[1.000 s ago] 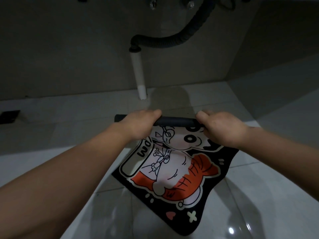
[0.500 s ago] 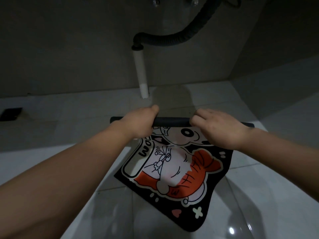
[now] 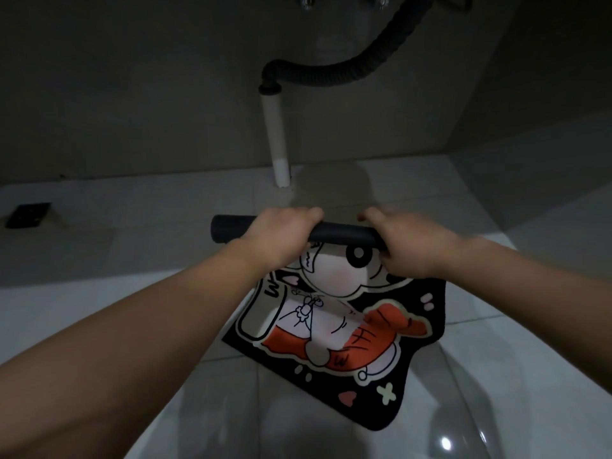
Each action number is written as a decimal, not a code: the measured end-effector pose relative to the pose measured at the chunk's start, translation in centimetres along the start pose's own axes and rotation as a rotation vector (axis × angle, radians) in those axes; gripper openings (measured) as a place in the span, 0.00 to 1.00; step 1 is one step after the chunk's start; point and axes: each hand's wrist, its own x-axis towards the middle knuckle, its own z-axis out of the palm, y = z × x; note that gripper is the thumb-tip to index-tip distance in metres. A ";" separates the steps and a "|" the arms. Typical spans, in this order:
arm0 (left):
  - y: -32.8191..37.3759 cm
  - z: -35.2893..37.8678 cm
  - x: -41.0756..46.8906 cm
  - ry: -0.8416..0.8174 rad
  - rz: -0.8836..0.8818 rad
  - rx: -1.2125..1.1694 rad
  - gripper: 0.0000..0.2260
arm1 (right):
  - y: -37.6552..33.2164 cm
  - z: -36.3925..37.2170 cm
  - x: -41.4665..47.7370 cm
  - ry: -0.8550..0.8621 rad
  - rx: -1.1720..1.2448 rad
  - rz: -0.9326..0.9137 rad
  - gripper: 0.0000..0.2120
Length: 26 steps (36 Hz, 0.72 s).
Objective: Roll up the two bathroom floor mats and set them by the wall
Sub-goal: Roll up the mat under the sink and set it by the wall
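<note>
A black floor mat [image 3: 344, 326] with a white and orange cartoon print lies on the pale tiled floor. Its far edge is wound into a dark roll [image 3: 341, 234] lying crosswise. My left hand [image 3: 281, 238] grips the roll left of its middle, fingers curled over the top. My right hand [image 3: 407, 243] holds the roll's right part, covering that end. The printed half nearer to me is still flat. Only one mat is in view.
A white drain pipe [image 3: 276, 140] rises from the floor just beyond the roll, joined to a dark corrugated hose [image 3: 331, 72]. The grey wall [image 3: 132, 111] stands behind it. A dark floor drain [image 3: 28, 215] sits at far left. A side wall runs along the right.
The roll has grown thicker and come a little nearer, taking in more of the print. Both hands have shifted over the top of it, and the flat part has turned slightly.
</note>
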 end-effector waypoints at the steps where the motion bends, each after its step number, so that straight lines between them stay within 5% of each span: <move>1: 0.1 -0.1 0.0 0.016 0.007 0.007 0.11 | 0.0 0.1 0.2 -0.019 -0.031 -0.003 0.21; 6: -0.1 -0.1 -0.4 0.065 0.004 -0.012 0.20 | 0.0 0.8 0.3 0.072 -0.125 -0.102 0.22; 15: -0.3 -0.2 -0.8 -0.121 -0.080 -0.102 0.16 | -0.3 0.7 0.4 0.273 -0.329 -0.330 0.11; 21: 0.0 0.4 -0.4 -0.104 -0.067 -0.156 0.09 | -1.3 0.4 1.1 0.151 -0.101 -0.155 0.11; 26: 0.1 0.6 -0.3 -0.112 -0.055 -0.105 0.11 | -1.3 0.6 1.4 0.118 -0.157 -0.143 0.09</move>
